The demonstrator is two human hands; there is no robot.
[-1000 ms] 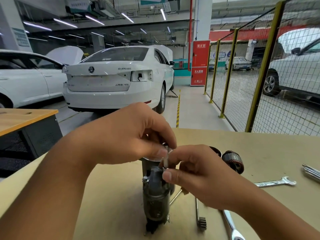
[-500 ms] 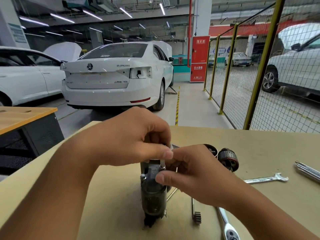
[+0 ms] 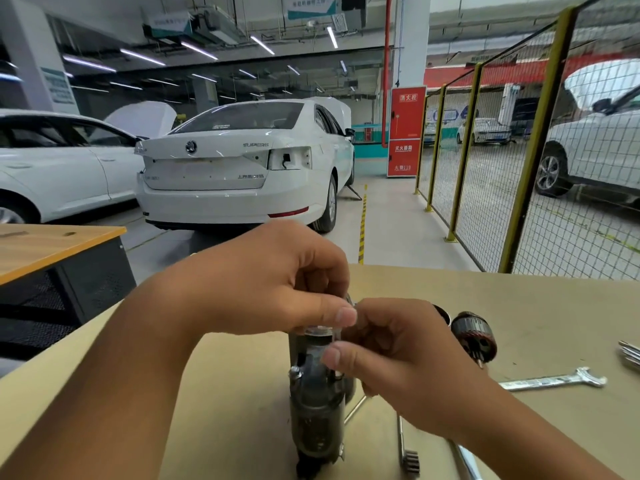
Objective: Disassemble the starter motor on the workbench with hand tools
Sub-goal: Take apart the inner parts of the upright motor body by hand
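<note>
Workshop hall, as I log it: grey floor, strip lights overhead, and a yellow-framed mesh fence (image 3: 519, 174) down the right side.

White saloon (image 3: 242, 168), rear toward me, badge reading SUPERB on the boot lid; a second white car (image 3: 52, 168) sits at left and a third (image 3: 595, 147) stands beyond the fence.

Red cabinet (image 3: 407, 131) against the pillar, white Chinese characters on it, too small for me to read.

Counter (image 3: 519, 306): tan, matte board top. A separate wood-topped bench (image 3: 52, 244) stands at left.

Starter motor (image 3: 317, 410): upright near the counter's front centre, dark cylindrical body.

Left hand (image 3: 273, 282): curled over the motor's top end, grip closed on a small part there that I cannot identify.

Right hand (image 3: 391, 358): fingers curled at the same spot, thumb against the motor's upper body.

Armature (image 3: 474, 341): lying right of the hands.

Open-end spanner (image 3: 554, 381): flat on the counter, further right.

Pinion shaft (image 3: 408, 452): gear end toward me, just right of the motor's base.
</note>
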